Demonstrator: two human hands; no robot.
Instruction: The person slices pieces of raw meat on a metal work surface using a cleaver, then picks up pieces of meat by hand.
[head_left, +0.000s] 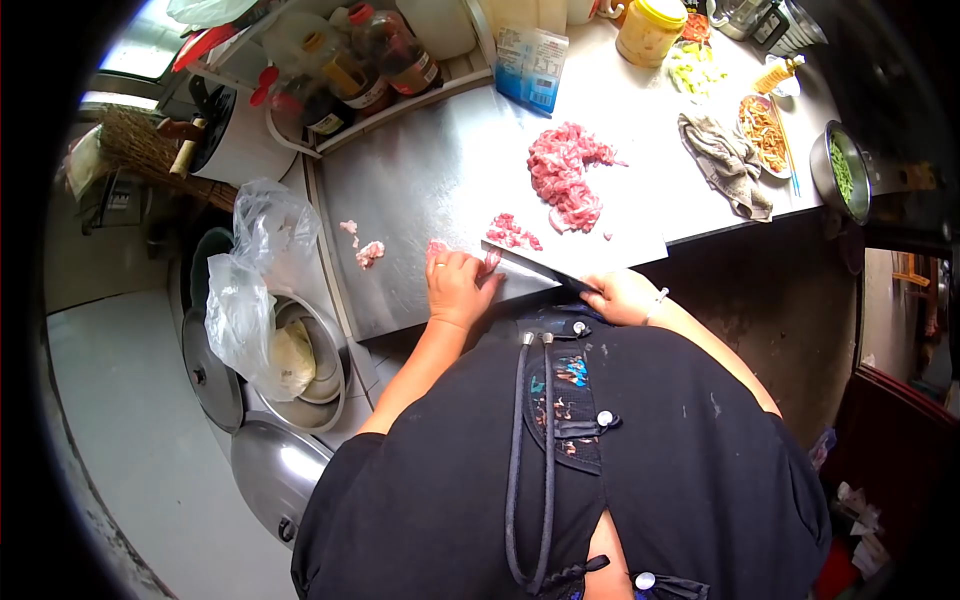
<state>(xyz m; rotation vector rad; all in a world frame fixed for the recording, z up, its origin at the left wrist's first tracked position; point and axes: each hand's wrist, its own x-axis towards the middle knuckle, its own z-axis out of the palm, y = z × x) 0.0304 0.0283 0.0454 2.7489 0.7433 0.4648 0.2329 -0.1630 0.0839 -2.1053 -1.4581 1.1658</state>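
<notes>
My right hand point(622, 297) is wrapped around the dark handle of a kitchen knife point(528, 263). The blade points left, low over the metal work surface point(400, 200). Curled fingers of my left hand point(460, 287) press on a piece of raw meat point(437, 246) near the blade's tip, partly hidden beneath them. Just beyond the blade lies a small heap of cut meat point(514, 232). A larger pile of sliced raw meat point(572, 180) sits farther back to the right. Small pale scraps of meat point(370, 254) lie left of my left hand.
Sauce bottles point(395, 55) stand in a rack at the back left, near a blue-and-white packet point(532, 70). To the right are a crumpled cloth point(725, 165), a plate of shredded food point(764, 135) and a metal bowl of greens point(842, 170). Pots and lids point(275, 465) sit lower left.
</notes>
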